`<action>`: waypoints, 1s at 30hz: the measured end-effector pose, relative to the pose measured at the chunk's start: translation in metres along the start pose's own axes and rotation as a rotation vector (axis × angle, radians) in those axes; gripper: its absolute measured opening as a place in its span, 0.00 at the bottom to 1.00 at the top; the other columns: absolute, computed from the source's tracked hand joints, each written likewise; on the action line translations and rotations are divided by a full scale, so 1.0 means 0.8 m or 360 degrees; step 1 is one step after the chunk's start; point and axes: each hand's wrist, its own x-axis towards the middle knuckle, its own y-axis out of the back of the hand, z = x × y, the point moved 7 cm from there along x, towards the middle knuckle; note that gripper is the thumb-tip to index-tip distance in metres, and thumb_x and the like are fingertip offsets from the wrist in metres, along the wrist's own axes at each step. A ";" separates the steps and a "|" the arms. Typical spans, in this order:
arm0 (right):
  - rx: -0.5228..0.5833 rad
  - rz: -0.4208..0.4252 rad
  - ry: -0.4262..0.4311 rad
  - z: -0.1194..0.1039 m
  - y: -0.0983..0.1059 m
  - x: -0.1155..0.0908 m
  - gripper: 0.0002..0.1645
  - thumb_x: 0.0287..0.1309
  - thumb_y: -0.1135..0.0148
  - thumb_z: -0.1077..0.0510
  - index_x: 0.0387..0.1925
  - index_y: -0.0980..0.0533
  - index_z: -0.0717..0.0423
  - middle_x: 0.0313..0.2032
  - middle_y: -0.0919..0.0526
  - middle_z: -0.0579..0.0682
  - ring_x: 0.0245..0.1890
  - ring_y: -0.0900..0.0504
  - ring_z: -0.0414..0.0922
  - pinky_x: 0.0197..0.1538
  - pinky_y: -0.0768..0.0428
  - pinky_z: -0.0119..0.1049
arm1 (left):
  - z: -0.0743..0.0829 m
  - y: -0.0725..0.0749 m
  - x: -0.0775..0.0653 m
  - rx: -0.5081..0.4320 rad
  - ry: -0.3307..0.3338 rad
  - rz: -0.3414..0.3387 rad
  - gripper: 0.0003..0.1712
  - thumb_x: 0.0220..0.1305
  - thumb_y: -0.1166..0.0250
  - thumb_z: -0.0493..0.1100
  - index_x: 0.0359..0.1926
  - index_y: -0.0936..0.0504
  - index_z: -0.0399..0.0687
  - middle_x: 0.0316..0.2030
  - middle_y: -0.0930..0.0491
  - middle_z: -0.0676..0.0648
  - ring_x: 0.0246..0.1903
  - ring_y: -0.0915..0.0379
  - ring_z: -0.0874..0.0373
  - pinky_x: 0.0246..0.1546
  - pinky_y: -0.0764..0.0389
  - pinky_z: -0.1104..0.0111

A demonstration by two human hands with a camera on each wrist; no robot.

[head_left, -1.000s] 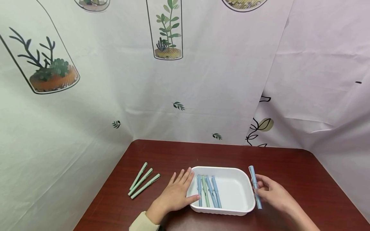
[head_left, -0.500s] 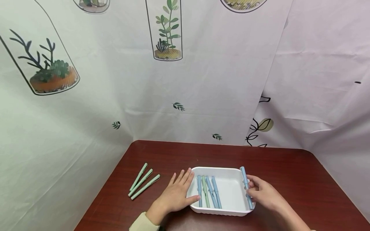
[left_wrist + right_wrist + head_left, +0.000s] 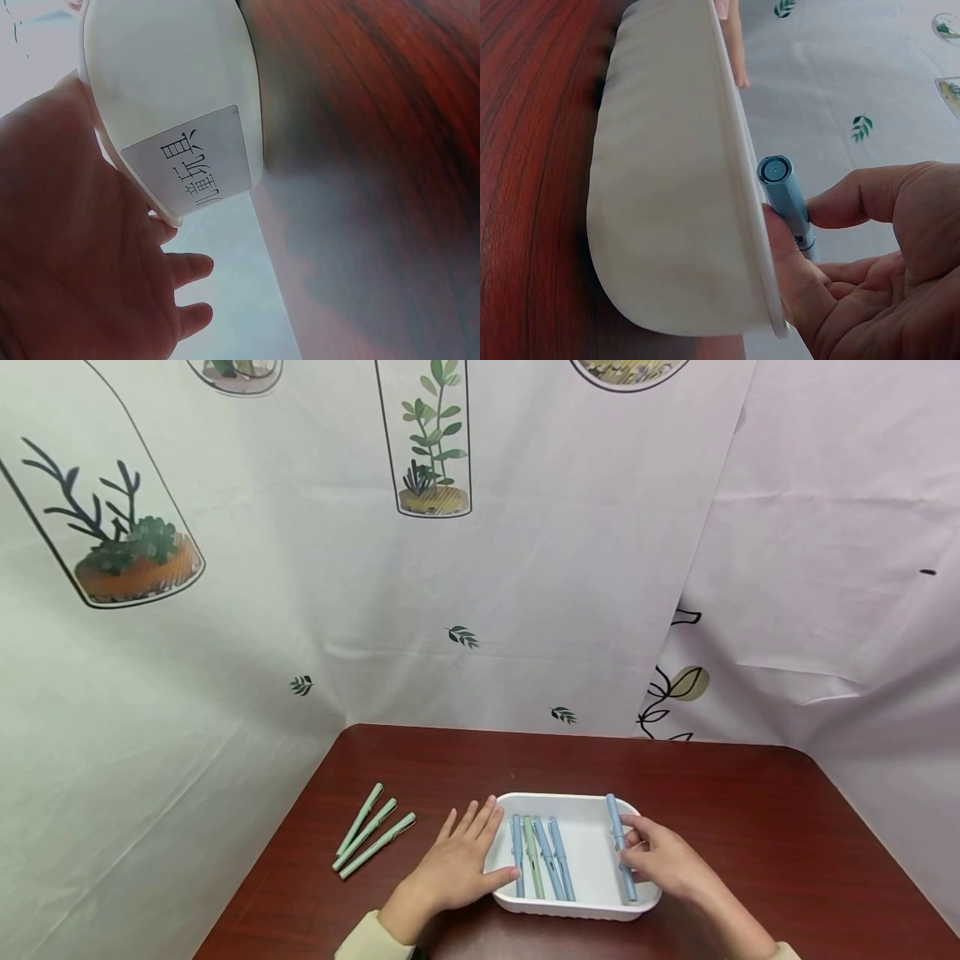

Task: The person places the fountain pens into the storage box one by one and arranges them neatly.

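Note:
A white tray (image 3: 577, 908) stands near the front of the table. My left hand (image 3: 457, 864) rests on its left rim, fingers straight and spread; the left wrist view shows this hand (image 3: 82, 240) against the tray's labelled end (image 3: 187, 161). Over the tray's right part, my right hand (image 3: 663, 858) pinches a light blue pen (image 3: 619, 839) between thumb and fingers. In the right wrist view the blue pen (image 3: 786, 196) is just above the rim. Inside the tray's left half lie a green pen (image 3: 533, 856) and 3 blue pens (image 3: 561, 860), side by side.
Left of the tray, 3 green pens (image 3: 375, 843) lie fanned out on the dark red wooden table (image 3: 450, 760). Behind the table hangs a white cloth (image 3: 525, 610) with printed plants.
My right hand has carried the blue pen leftward, from outside the tray's right edge to above its right part. The left hand has stayed in place.

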 end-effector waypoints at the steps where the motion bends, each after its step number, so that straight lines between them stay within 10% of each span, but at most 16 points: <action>1: 0.0003 -0.0002 0.0000 0.000 -0.002 0.001 0.37 0.53 0.38 0.71 0.65 0.35 0.78 0.36 0.27 0.53 0.36 0.25 0.46 0.33 0.14 0.40 | 0.000 0.000 0.000 -0.0001 0.0002 -0.0001 0.53 0.67 0.46 0.73 0.79 0.45 0.45 0.80 0.52 0.45 0.77 0.52 0.41 0.74 0.50 0.41; 30: -0.0132 -0.0075 0.0000 0.003 -0.058 0.024 0.32 0.45 0.42 0.72 0.57 0.28 0.77 0.27 0.28 0.50 0.26 0.24 0.43 0.26 0.16 0.39 | 0.001 -0.001 -0.002 -0.0015 0.0005 -0.0014 0.53 0.67 0.46 0.73 0.80 0.46 0.45 0.80 0.53 0.44 0.78 0.53 0.42 0.74 0.51 0.42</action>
